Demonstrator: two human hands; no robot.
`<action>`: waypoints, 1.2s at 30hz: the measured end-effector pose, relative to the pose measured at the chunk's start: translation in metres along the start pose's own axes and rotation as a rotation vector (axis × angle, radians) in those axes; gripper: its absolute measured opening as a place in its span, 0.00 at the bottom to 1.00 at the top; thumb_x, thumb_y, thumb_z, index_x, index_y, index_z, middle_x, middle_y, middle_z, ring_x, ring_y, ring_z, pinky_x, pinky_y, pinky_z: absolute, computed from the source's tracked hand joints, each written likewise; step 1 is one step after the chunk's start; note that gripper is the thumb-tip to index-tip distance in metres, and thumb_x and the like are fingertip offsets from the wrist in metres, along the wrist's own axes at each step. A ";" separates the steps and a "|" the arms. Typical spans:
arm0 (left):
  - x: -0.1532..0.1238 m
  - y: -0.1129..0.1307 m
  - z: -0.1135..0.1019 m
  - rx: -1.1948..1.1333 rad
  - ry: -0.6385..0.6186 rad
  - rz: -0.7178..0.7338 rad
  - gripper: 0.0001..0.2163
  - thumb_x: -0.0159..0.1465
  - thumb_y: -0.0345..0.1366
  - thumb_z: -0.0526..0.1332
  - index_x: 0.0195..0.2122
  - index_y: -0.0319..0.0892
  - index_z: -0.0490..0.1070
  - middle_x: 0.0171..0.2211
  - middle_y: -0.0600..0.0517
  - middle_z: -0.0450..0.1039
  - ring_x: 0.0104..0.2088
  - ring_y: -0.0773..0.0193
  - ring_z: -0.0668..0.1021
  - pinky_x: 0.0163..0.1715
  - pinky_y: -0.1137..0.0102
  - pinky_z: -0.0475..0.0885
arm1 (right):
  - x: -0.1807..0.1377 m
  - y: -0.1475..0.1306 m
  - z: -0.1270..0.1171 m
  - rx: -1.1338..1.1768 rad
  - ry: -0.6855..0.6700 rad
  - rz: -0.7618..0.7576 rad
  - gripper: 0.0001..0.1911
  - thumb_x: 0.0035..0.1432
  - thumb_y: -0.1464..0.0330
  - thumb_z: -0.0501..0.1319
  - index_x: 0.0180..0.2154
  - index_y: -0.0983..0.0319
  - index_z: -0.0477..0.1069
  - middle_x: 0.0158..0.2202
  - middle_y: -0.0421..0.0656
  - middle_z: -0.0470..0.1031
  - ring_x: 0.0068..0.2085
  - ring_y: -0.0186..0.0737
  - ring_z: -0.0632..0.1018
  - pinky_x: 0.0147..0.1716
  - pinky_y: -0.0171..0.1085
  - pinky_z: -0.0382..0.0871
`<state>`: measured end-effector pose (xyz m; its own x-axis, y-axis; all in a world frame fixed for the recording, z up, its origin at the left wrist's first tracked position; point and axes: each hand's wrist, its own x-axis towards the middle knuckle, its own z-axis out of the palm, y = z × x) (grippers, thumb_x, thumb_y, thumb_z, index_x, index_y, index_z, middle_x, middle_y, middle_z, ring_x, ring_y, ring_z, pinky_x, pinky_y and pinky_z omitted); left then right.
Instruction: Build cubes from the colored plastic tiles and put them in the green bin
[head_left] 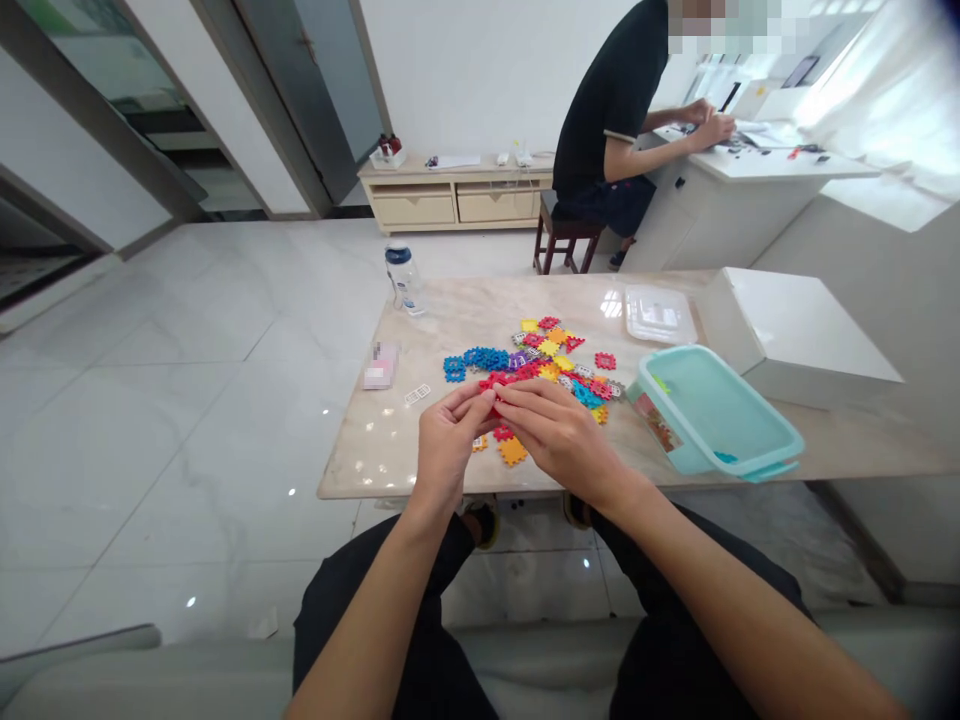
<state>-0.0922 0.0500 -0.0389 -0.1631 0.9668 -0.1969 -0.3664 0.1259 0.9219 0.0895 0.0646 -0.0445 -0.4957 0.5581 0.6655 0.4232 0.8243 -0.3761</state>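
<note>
Above the near part of the table, my left hand [455, 430] and my right hand [551, 425] meet at the fingertips. Both are closed on red interlocking plastic tiles [493, 382] with notched edges; my fingers cover much of them. Beneath and beyond the hands lies a loose heap of similar tiles in several colours. Joined blue tiles [486, 358] sit at its left, a yellow tile [549, 348] in the upper part. Nearest to me is an orange tile [513, 452]. One red tile [604, 361] rests apart on the right.
On the table [360, 455] stand a water bottle [405, 282], a pink box [381, 367], a teal bin [750, 455] with a few pieces inside, a clear plastic lid [660, 314] and a white box [795, 320]. Another person [611, 100] sits at a white desk [787, 165] beyond.
</note>
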 end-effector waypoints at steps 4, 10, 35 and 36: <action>0.000 0.001 0.001 0.018 0.003 0.003 0.24 0.55 0.45 0.83 0.48 0.39 0.84 0.40 0.45 0.88 0.36 0.58 0.88 0.47 0.61 0.85 | -0.002 0.001 -0.009 -0.016 0.058 0.112 0.23 0.74 0.67 0.68 0.67 0.52 0.76 0.65 0.49 0.80 0.63 0.54 0.81 0.64 0.58 0.79; -0.001 0.000 0.007 0.133 -0.048 -0.003 0.24 0.56 0.44 0.83 0.50 0.39 0.85 0.42 0.43 0.89 0.40 0.56 0.89 0.43 0.67 0.84 | -0.003 0.008 -0.010 -0.071 0.030 0.141 0.29 0.71 0.63 0.72 0.69 0.57 0.73 0.62 0.53 0.82 0.61 0.56 0.82 0.63 0.58 0.79; 0.020 -0.015 -0.004 0.434 -0.037 0.047 0.29 0.54 0.58 0.80 0.50 0.44 0.88 0.44 0.47 0.90 0.47 0.49 0.89 0.50 0.63 0.85 | 0.002 0.025 -0.002 -0.128 -0.133 0.098 0.24 0.75 0.62 0.65 0.67 0.61 0.70 0.65 0.50 0.81 0.65 0.49 0.78 0.65 0.47 0.71; 0.020 -0.016 -0.004 0.444 -0.038 0.056 0.29 0.55 0.58 0.79 0.51 0.44 0.87 0.44 0.47 0.90 0.47 0.49 0.89 0.50 0.63 0.85 | 0.002 0.025 -0.002 -0.126 -0.131 0.106 0.24 0.75 0.62 0.65 0.67 0.60 0.70 0.65 0.50 0.80 0.65 0.49 0.78 0.65 0.47 0.71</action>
<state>-0.0934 0.0664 -0.0587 -0.1351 0.9812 -0.1379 0.0721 0.1485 0.9863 0.1009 0.0863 -0.0508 -0.5337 0.6556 0.5341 0.5660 0.7462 -0.3504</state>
